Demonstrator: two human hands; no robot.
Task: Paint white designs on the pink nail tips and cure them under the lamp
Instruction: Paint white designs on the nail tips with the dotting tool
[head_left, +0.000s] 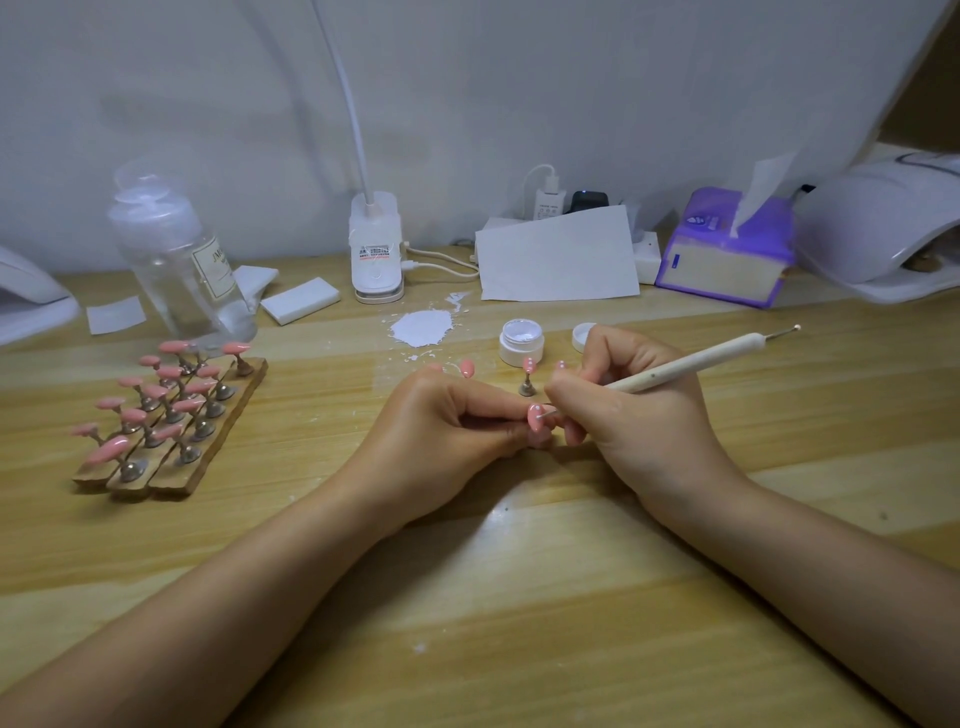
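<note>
Head view is showing two bare arms resting on the light wooden table. The left hand is pinching a small pink nail tip between curled fingers, holding it up just above the table. The right hand is gripping a long cream dotting pen with a metal ball end, like a pencil. Its thin metal point is touching the pink nail tip, and a white dot is showing there.

Just behind the hands, a few more pink tips on little metal stands are standing, and white dots are showing on at least one, so some painting looks done. Near them a small open white paint jar is sitting beside its lid, with a white paint splat on the table.

Off to the left, a wooden rack full of plain pink nail tips is waiting. I think most of the painting is left to do.

Far right at the back, the white curing lamp is sitting with nothing clearly inside, so curing seems not yet done. A purple tissue pack and a clear bottle are standing at the back too.
</note>
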